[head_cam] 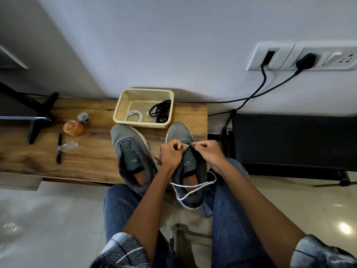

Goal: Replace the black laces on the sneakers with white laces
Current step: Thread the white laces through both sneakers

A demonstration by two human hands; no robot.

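Two grey sneakers stand on a wooden table (pixel 92 151), toes toward the wall. The left sneaker (pixel 129 151) has no lace. Over the right sneaker (pixel 181 132), both hands meet at the lower eyelets. My left hand (pixel 171 153) grips the shoe's edge and pinches near an eyelet. My right hand (pixel 207 151) pinches the tip of a white lace (pixel 193 187), whose loose loops trail across the shoe's heel opening. A cream basket (pixel 144 93) behind the shoes holds a coiled white lace (pixel 133 116) and a bundle of black laces (pixel 161 111).
Left on the table lie a black marker (pixel 59 148), a clear plastic case (pixel 67 146), an orange jar (pixel 73 128) and a small tape roll (pixel 84 117). A black stand (pixel 38 117) rests at far left. Cables hang from wall sockets (pixel 301 57); a black rack (pixel 293 142) stands right.
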